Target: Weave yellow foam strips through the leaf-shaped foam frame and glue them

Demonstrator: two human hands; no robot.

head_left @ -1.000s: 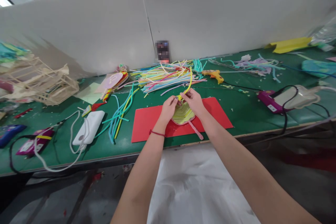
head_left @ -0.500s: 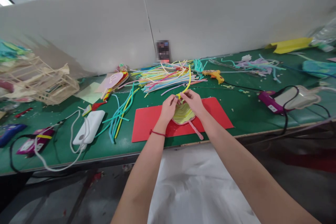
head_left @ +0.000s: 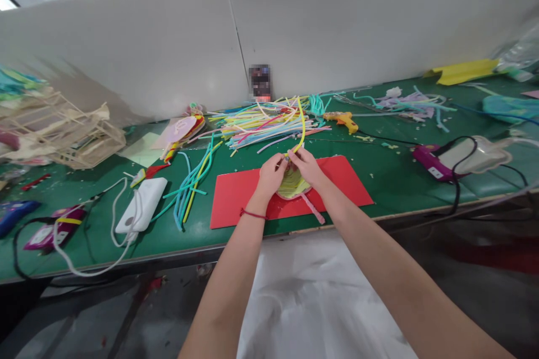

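Observation:
My left hand (head_left: 270,173) and my right hand (head_left: 306,166) meet over a red sheet (head_left: 236,196) on the green table (head_left: 391,179). Both pinch a long yellow pipe cleaner (head_left: 301,126) that curves up and away from them. Under the hands lies a flat yellow-green wound piece (head_left: 291,186) with a pink handle (head_left: 315,211) pointing toward me. A red thread circles my left wrist.
A heap of coloured pipe cleaners (head_left: 261,118) lies behind the hands, an orange glue gun (head_left: 346,119) to its right. A white power bank (head_left: 142,204) with cable sits left, a purple device (head_left: 432,160) with black cord right. A wooden frame (head_left: 63,132) stands far left.
The yellow pipe cleaner's free end has swung a little to the left and up. Both hands have stayed pinched together over the wound piece.

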